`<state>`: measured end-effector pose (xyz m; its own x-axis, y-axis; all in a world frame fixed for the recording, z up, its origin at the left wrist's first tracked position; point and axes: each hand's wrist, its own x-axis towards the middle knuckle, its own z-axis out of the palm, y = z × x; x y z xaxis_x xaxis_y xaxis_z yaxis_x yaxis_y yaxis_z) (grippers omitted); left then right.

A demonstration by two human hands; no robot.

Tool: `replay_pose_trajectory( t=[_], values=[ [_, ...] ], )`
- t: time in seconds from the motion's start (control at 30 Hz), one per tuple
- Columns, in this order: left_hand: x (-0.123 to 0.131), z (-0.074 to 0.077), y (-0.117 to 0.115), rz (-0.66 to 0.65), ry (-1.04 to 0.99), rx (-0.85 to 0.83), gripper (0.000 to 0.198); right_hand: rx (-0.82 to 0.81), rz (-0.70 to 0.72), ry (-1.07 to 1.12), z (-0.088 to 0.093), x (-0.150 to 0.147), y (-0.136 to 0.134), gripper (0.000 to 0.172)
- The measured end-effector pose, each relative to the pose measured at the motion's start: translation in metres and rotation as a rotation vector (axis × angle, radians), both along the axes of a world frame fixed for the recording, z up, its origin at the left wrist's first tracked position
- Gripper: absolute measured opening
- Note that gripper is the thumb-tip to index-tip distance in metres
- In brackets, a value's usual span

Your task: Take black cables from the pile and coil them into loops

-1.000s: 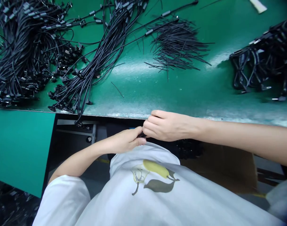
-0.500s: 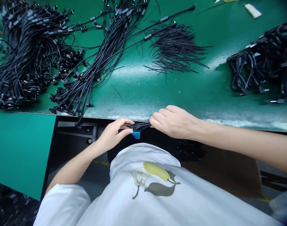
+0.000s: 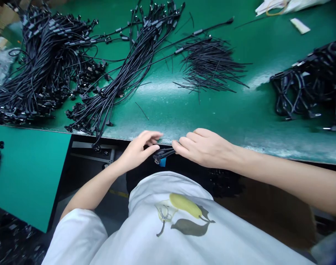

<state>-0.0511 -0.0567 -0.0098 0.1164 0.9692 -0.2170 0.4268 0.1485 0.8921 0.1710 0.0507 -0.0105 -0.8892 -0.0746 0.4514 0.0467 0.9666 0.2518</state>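
Green, glossy tabletop (image 3: 212, 117) beside held cables (image 3: 167, 151).

A black cable (image 3: 167, 151), folded into a short, roughly sideways bundle, sticks out from the right hand (image 3: 203, 148) by the bench's (image 3: 181, 117) near edge, metal-tipped connector (image 3: 157, 159) leftmost.

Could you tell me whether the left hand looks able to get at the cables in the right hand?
Probably yes: the left hand looks open and is close to the cables, which stick out of the right hand toward it. Nothing visible stands between them.
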Motion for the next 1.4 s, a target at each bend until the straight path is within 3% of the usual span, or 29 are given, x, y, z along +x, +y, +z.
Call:
replay_pose_trajectory(
  t=[0.2,0.33,0.43,0.63,0.77,0.83,0.97,1.03,1.27,1.4],
  values=[
    [0.009,0.011,0.008,-0.322,-0.475,-0.38,0.044,-0.063,0.134,-0.004,0.004,-0.007,0.006,0.024],
    [0.023,0.002,0.004,-0.14,-0.839,-0.608,0.04,-0.071,0.155,-0.048,0.004,-0.009,0.014,0.026],
    [0.028,-0.001,-0.001,-0.025,-0.941,-0.698,0.038,-0.11,0.171,-0.102,-0.001,-0.009,0.015,0.029],
    [0.035,0.005,0.0,0.083,-0.839,-0.652,0.039,-0.077,0.156,-0.062,-0.006,-0.004,0.013,0.029],
    [0.04,0.009,0.002,-0.018,-0.756,-0.635,0.043,0.058,0.214,-0.006,-0.007,0.002,0.013,0.021],
    [0.041,0.009,0.001,-0.101,-0.492,-0.471,0.038,0.023,0.201,-0.044,-0.007,0.005,0.01,0.02],
    [0.039,-0.002,-0.005,-0.174,0.228,0.051,0.027,-0.331,-0.041,-0.276,-0.007,0.008,-0.002,0.02],
    [0.039,-0.007,-0.006,-0.219,0.392,0.186,0.024,-0.45,-0.103,-0.349,-0.009,0.009,-0.006,0.022],
    [0.041,-0.007,0.005,-0.282,0.403,0.173,0.029,-0.398,-0.098,-0.275,-0.02,0.01,-0.008,0.028],
    [0.036,-0.01,0.008,-0.18,0.16,-0.004,0.032,-0.565,-0.03,-0.351,-0.002,0.005,0.006,0.031]
  ],
)
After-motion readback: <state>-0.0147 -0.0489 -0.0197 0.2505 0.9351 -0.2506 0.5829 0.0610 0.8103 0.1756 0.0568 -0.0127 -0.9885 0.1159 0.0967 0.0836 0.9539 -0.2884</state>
